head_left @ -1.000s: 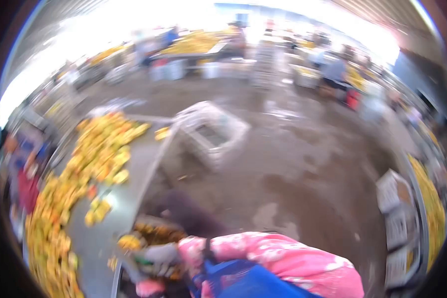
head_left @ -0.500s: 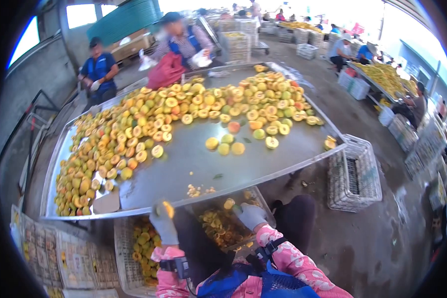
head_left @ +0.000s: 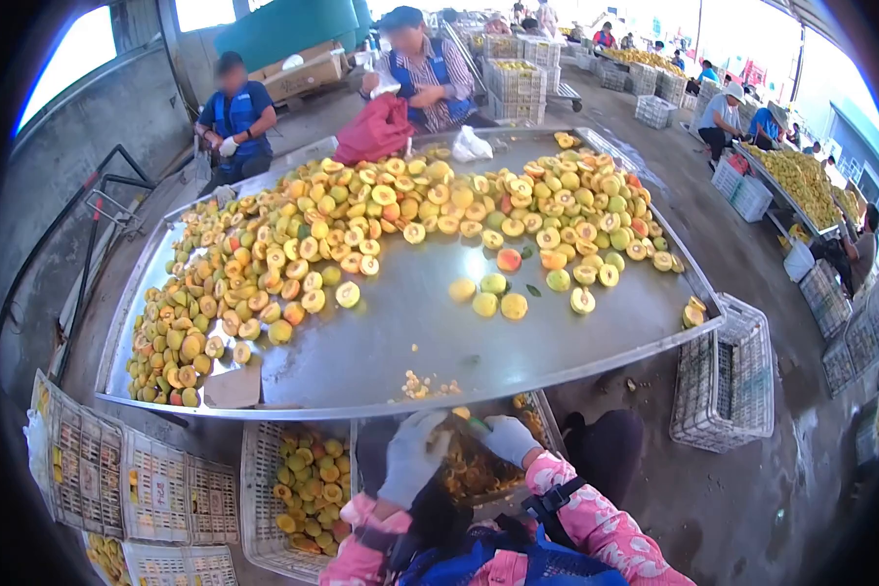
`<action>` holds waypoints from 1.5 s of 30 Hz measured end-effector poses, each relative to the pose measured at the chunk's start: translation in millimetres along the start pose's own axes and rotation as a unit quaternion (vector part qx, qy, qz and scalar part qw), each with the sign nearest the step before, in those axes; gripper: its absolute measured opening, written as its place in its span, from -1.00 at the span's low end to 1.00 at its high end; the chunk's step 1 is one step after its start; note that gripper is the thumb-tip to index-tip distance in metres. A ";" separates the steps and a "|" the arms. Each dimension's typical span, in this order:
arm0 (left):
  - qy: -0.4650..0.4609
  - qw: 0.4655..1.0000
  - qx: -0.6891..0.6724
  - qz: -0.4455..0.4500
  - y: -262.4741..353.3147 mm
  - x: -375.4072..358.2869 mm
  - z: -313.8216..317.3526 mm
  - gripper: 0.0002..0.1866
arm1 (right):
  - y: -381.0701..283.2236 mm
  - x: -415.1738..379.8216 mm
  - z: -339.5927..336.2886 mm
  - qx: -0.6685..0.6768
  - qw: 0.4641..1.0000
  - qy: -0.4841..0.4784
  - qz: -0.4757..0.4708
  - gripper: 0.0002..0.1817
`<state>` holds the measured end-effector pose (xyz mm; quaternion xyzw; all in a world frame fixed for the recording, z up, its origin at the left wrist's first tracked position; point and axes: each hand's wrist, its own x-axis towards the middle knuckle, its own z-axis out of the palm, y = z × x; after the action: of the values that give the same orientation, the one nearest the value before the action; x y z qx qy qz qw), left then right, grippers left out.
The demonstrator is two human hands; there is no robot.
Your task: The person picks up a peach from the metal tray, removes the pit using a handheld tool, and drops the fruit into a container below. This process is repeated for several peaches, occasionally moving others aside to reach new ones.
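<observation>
While both gloved hands meet at the desk (head_left: 381, 342) edge, left hand (head_left: 412, 459) fingers curl round a peach half, orientation unclear. Right hand (head_left: 508, 438) grips a green-handled tool, long axis pointing left twd the fruit, above the crate (head_left: 547, 420).

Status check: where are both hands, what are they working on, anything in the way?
Left hand and right hand gloved, close together over the crate of fruit halves. Grip unclear. Metal table edge just ahead; nothing between.
</observation>
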<state>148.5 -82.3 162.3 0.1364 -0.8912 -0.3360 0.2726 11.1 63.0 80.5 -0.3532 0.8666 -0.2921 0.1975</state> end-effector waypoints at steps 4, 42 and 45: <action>-0.041 0.996 0.007 0.084 5.7 10.6 39.3 -0.74 | -23.7 -38.4 -26.2 0.160 0.984 -0.046 0.060 -0.58; 0.066 0.992 -0.072 -0.082 -11.6 8.1 51.5 -0.82 | -28.6 -52.7 -12.4 0.046 0.986 0.162 0.003 -0.69; 0.044 0.999 -0.006 0.006 -9.7 59.6 50.8 -0.83 | -19.5 -56.0 -32.6 0.137 0.981 0.140 0.001 -0.69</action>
<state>71.2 -88.1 147.5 0.1444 -0.8772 -0.3331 0.3142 40.6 104.3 125.2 -0.2770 0.8378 -0.4548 0.1208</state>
